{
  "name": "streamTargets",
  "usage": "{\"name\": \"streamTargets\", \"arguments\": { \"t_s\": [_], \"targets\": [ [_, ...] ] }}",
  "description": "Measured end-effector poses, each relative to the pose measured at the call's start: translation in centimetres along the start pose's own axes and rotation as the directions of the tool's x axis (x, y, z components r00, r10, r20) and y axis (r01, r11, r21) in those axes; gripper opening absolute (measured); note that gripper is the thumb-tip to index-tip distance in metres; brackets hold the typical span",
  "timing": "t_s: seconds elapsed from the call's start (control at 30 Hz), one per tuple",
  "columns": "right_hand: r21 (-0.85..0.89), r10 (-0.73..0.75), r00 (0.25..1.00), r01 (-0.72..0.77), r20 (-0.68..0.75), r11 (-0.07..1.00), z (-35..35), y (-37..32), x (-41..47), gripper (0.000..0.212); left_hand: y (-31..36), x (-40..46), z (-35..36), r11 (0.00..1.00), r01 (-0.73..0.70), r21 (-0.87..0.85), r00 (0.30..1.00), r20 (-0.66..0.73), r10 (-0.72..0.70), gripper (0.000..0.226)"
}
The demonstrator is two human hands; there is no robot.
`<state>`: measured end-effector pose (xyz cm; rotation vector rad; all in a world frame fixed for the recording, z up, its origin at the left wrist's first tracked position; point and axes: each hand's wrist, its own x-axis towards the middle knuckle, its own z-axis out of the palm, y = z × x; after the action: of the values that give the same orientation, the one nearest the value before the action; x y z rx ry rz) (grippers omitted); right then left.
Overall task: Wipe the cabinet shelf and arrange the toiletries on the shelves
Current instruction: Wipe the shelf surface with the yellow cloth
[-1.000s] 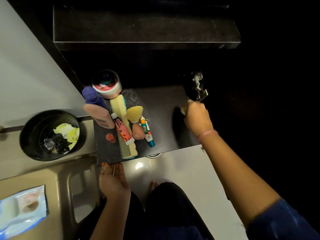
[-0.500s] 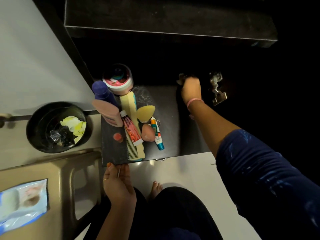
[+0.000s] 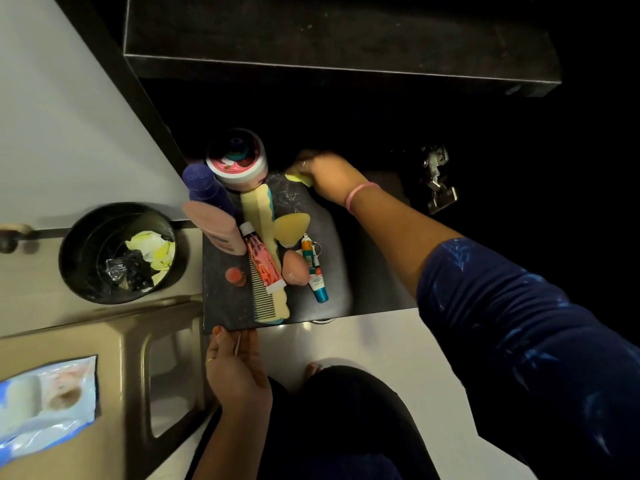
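My right hand presses a yellow wipe onto the dark cabinet shelf near its back, fingers curled over it. My left hand rests at the shelf's front edge, pinching a thin pin-like thing. Toiletries crowd the shelf's left half: a round jar, a purple bottle, a pink bottle, a yellow comb, a red tube, a yellow sponge, a pink sponge, a teal-capped stick and a small red cap.
An upper dark shelf hangs above. A black bin with yellow scraps stands on the floor at left, beside a beige stool carrying a wipes packet. A door hinge sticks out at the right.
My right hand with the wipe has swept left along the back of the shelf, from near the hinge towards the jar. My left hand has stayed at the front edge.
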<state>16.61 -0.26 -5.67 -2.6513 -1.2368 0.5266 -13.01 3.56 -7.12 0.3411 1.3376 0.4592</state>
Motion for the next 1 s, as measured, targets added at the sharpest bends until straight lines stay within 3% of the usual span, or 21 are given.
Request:
{"name": "streamTargets", "arguments": {
  "t_s": [0.1, 0.3, 0.5, 0.77, 1.0],
  "targets": [
    [0.033, -0.127, 0.985, 0.132, -0.119, 0.991, 0.6, 0.8, -2.6, 0.03, 0.0, 0.2, -0.1, 0.999, 0.031, -0.007, 1.0, 0.003, -0.031, 0.013],
    [0.068, -0.006, 0.968, 0.024, -0.25, 0.997, 3.3, -0.3, -8.7, 0.031, 0.0, 0.0, 0.1, 1.0, 0.025, -0.005, 1.0, -0.003, -0.025, 0.014],
    [0.07, 0.13, 0.955, -0.115, -0.268, 0.991, 6.0, -1.6, -14.0, 0.034, 0.4, -0.1, 0.1, 0.999, 0.046, 0.002, 0.999, -0.019, -0.046, 0.021],
    [0.158, 0.267, 0.934, -0.234, -0.238, 0.959, 8.7, -4.1, -19.9, 0.039, 0.8, -0.8, 0.4, 0.998, 0.068, -0.004, 0.997, -0.034, -0.068, 0.007],
    [0.264, 0.463, 0.866, -0.409, -0.19, 0.874, 10.5, -6.3, -22.0, 0.038, 1.0, -0.3, 0.1, 0.991, 0.134, 0.0, 0.991, -0.026, -0.134, 0.035]
  ]
}}
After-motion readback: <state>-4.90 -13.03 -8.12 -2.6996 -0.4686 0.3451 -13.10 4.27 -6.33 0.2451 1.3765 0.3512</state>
